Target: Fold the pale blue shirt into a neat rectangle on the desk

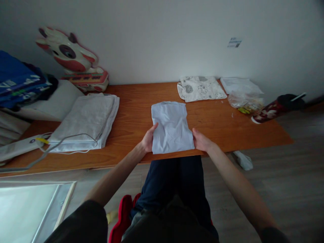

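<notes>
A folded white cloth [171, 130], roughly rectangular and lightly creased, lies at the front edge of the wooden table in the head view. My left hand [149, 139] grips its left side, thumb on top and the fingers mostly hidden beneath. At the opposite side my right hand [201, 140] is closed on the lower right edge, the fingertips partly out of sight. Behind the cloth, to the right, rests another folded fabric piece [202, 88] with grey printed figures. Whether the white cloth is a garment I cannot tell.
On the wooden table [131, 114], a grey-white folded stack [86, 116] with a cable across it lies left, near a cow-shaped toy keyboard [76, 60]. Papers [240, 85], a clear plastic bag [245, 101] and a dark red tumbler [273, 109] with a straw are right.
</notes>
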A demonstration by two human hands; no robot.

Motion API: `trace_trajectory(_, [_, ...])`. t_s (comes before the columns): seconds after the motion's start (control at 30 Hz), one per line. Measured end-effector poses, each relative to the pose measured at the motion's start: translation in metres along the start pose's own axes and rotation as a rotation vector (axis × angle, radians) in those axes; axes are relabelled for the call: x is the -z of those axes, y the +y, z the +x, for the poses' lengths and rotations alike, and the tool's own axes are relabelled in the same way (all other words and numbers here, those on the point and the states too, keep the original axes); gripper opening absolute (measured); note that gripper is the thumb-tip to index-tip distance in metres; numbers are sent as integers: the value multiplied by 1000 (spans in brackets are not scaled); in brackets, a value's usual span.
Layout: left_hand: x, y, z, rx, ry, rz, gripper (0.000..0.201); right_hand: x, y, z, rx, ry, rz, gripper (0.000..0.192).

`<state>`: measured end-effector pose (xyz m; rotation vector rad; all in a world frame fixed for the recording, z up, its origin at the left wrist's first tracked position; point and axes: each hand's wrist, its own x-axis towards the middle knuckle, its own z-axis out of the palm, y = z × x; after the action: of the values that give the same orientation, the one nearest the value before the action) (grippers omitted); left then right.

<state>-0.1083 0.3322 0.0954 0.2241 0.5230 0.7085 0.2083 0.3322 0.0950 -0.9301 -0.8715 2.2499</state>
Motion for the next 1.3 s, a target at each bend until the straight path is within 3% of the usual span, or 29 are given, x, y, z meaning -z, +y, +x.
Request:
trace_trajectory(0.1, [5,3,-5,58,12,49,68,1,7,-2,45,-40,-55,77])
trace_trajectory(0.23, [12,7,-13,108,44,92,63,-1,14,-4,-16,-54,-109,80])
trace_trajectory(0.4, [9,8,-18,182,83,136,53,-7,17,-7,-13,-82,-200,76])
trace_trajectory(0.5, [7,8,-23,204,99,159,50,-9,20,-9,-17,-36,-235,73])
trace_trajectory(0.63, [11,7,-40,215,61,206,51,-11,21,-12,-65,13,-248,65])
trace_trajectory(0.77, [18,3,-53,209,41,311,50,-16,14,-15,-66,-65,-389,65])
trace_trajectory(1.07, [28,19,-46,298,19,508,43,-13,13,-26,-44,-134,-504,78])
trace_trajectory(1.3, [24,16,-44,273,8,490,37,-4,15,-23,-69,-141,-431,68])
